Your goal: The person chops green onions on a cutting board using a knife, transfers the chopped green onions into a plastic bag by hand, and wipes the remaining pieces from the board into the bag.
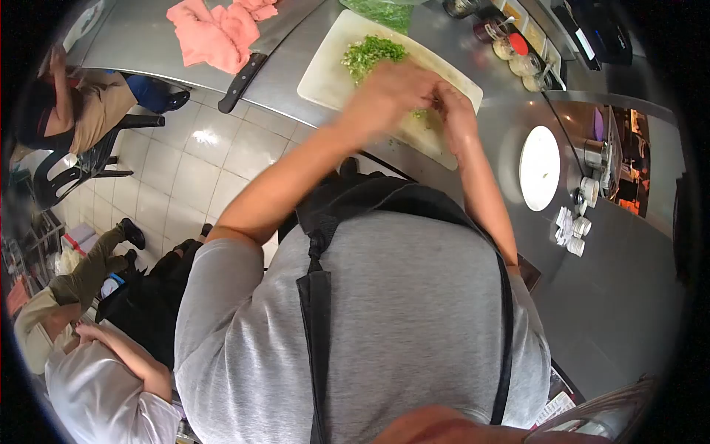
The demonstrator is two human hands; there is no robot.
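My left hand [392, 89] is smeared by motion above the white cutting board [325, 70], so its fingers are hard to make out. Close against it, my right hand [452, 111] has its fingers bent loosely toward the left one, and I see nothing held in it. A heap of finely chopped green leaves [370, 53] lies on the board beyond my left hand. Small green bits are scattered below my hands. Left of the board, a knife [242, 83] with a black riveted handle rests at the counter edge, its handle jutting over.
Pink cloths [211, 33] lie on the steel counter [310, 18]. A bag of greens [381, 13] touches the board's far side. Jars [510, 48] stand far right, near a white oval plate [540, 169] and small cups [580, 226]. People [103, 370] sit at left.
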